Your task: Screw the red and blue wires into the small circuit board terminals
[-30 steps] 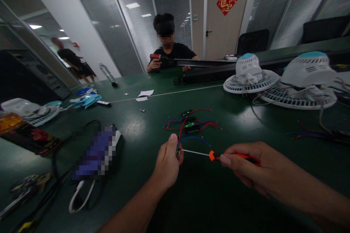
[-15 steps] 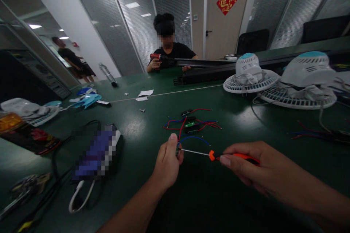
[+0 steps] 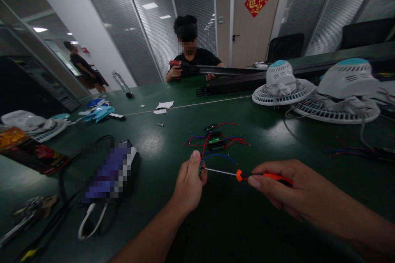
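My left hand [image 3: 189, 183] pinches a small electronic part [image 3: 200, 169] with red and blue wires trailing from it, just above the dark green table [image 3: 234, 222]. My right hand [image 3: 282, 189] grips the orange and black handle of a screwdriver [image 3: 243, 176], and its thin metal shaft points left with the tip at the part. Behind the hands lies a tangle of red and blue wires with small circuit boards [image 3: 216, 140].
Two white fans [image 3: 284, 84] [image 3: 345, 90] lie face down at the right, more wires [image 3: 354, 152] beside them. A blurred device with a white cable [image 3: 109, 172] lies at the left. A person [image 3: 189, 55] across the table holds a red tool on a long black strip [image 3: 234, 84].
Both hands and the screwdriver stay nearly still. The person standing at the far left has shifted slightly.
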`<state>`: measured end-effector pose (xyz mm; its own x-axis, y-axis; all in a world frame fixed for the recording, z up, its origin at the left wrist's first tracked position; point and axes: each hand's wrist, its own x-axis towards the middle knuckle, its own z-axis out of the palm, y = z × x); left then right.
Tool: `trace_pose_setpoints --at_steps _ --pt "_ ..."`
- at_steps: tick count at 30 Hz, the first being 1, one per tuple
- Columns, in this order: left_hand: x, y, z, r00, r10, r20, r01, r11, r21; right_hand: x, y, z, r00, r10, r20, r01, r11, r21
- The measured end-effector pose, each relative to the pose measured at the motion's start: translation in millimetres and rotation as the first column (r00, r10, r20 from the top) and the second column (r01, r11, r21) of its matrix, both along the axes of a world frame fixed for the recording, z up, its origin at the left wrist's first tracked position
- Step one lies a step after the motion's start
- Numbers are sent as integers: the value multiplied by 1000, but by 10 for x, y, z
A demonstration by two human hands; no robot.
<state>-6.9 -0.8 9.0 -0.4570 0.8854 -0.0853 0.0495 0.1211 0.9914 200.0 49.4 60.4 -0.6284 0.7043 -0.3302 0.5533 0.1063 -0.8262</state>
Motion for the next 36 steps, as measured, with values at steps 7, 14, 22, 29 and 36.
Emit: trace_pose_setpoints --at_steps 7,14,22,29,36 --pt "-5 2 -16 999 -21 35 20 1000 22 10 -3 -12 1000 4 25 -5 1000 21" --pt "13 -11 10 1000 21 23 -21 999 -28 -29 -18 16 999 4 45 -14 978 207" --pt "3 -13 8 997 -59 -46 59 998 -12 -5 -86 -14 999 21 -31 -12 961 275" --pt "-4 -19 24 992 -92 -85 92 996 -8 2 -86 -51 999 -2 38 -10 954 299" --pt "-14 -9 4 997 -67 -41 67 998 -11 -27 -78 -21 999 -8 36 0 971 239"
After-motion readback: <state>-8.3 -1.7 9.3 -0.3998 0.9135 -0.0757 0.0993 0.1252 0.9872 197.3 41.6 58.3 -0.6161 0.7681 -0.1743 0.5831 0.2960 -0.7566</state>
